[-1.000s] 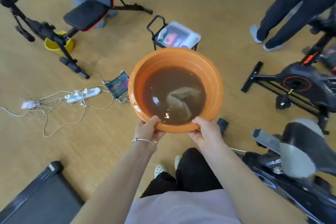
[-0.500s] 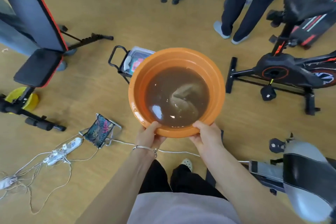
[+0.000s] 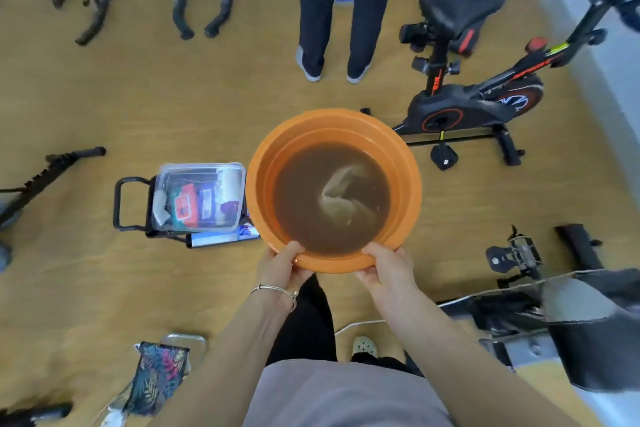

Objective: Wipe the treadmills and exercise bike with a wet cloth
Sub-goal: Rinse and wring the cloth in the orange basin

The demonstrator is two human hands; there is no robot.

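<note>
Between both gripping hands, left (image 3: pixel 282 265) and right (image 3: pixel 388 265), an orange basin (image 3: pixel 263 180) holds murky brown water and a sunken pale cloth (image 3: pixel 341 199).

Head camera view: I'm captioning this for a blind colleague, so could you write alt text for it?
Both hands, left and right, grip the near rim of an orange basin of murky brown water with a cloth submerged in it. Beyond it on the wooden floor stand a black-and-red exercise bike, a lidded clear plastic box and another person's legs.
</note>
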